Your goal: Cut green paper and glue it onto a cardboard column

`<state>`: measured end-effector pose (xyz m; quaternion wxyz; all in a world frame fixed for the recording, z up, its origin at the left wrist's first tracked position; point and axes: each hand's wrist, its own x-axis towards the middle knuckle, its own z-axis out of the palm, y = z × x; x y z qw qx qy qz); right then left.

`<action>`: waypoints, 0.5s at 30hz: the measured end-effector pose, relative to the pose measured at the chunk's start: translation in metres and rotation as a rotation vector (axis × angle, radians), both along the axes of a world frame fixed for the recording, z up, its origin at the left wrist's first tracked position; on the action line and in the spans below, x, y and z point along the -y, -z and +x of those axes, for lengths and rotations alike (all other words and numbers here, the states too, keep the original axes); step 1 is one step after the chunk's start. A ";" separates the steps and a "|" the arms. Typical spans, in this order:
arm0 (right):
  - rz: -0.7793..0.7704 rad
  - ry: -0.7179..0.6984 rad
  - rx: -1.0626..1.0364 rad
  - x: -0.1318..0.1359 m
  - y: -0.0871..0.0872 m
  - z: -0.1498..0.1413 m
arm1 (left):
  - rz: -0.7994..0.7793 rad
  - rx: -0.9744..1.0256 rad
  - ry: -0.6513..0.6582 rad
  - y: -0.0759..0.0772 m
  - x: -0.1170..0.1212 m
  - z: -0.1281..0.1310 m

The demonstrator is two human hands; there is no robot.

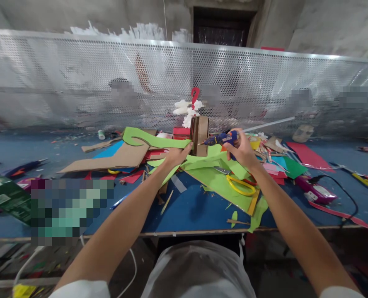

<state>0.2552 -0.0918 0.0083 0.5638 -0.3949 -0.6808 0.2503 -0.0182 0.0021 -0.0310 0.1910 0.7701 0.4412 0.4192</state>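
Observation:
My right hand (242,150) is wrapped round a blue glue gun (223,138), with a clear glue stick (267,123) poking out of its back. Its nozzle points left at a brown cardboard piece (203,128) standing upright; whether the tip touches it, I cannot tell. My left hand (178,156) is closed on the right end of a long curved green cutout (157,140), beside the cardboard's lower left edge. Behind the cardboard is a red hook shape (195,96) with white flower-like pieces (188,111).
Green sheets (209,182), yellow-handled scissors (240,186) and a flat cardboard strip (109,159) cover the middle of the blue table (184,215). Pliers (367,180) and a purple box (316,191) with a black cord lie right. A perforated metal screen (87,82) stands behind.

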 end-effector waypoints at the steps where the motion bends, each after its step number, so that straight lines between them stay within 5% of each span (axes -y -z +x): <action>1: 0.008 -0.021 -0.053 -0.001 0.000 0.001 | 0.000 -0.014 -0.013 -0.001 0.001 0.001; 8: 0.004 -0.076 -0.258 -0.005 -0.001 0.007 | -0.044 -0.052 -0.052 -0.006 0.005 0.001; 15: 0.041 0.105 -0.144 0.003 -0.007 0.008 | -0.039 -0.020 -0.056 -0.002 0.003 0.001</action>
